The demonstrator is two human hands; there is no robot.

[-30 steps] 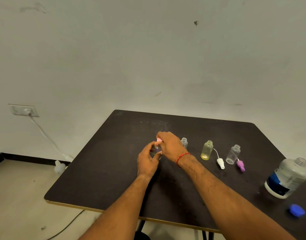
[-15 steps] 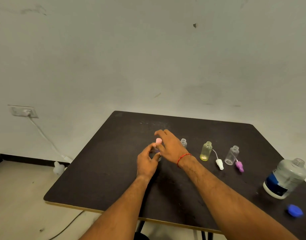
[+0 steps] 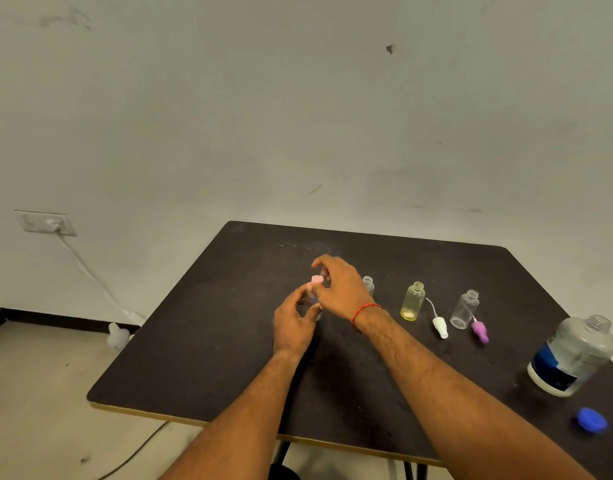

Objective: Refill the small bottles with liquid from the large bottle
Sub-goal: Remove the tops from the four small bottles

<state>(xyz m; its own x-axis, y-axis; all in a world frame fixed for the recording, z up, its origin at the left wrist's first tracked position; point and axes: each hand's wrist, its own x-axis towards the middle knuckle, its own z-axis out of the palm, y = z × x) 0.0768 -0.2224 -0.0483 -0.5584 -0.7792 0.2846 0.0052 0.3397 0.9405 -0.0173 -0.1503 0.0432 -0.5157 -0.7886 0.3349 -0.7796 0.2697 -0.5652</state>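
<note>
Fingers [image 3: 327, 263] of the right hand [image 3: 341, 289] curl down over the pink cap [image 3: 317, 279], thumb on its near side and the others arched behind it. They look to pinch it lightly, though the contact itself is partly hidden. The left hand [image 3: 293, 323] grips the small bottle [image 3: 312, 299] under that cap, thumb and fingers wrapped round its body, low over the bench [image 3: 211, 341] towards its middle.

What matters here is the axis. The bottle stands upright with the cap straight above it, so the right fingers meet the cap from above and to the right, while the left hand holds the body from below and to the left. My guess is the cap is being worked on its thread, but I can't tell which way it is turning.

Three more small bottles stand open in a row to the right: a clear one [image 3: 368, 284] just behind the right hand, a yellow bottle [image 3: 412, 302] and another clear bottle [image 3: 465, 310]. A white nozzle [image 3: 440, 328] and a purple nozzle [image 3: 480, 331] lie beside them. The large bottle [image 3: 572, 356] stands uncapped well off to the right (its blue lid [image 3: 592, 420] lies near it on the bench), much nearer the right hand. That hand would be the natural one to pour with.
</note>
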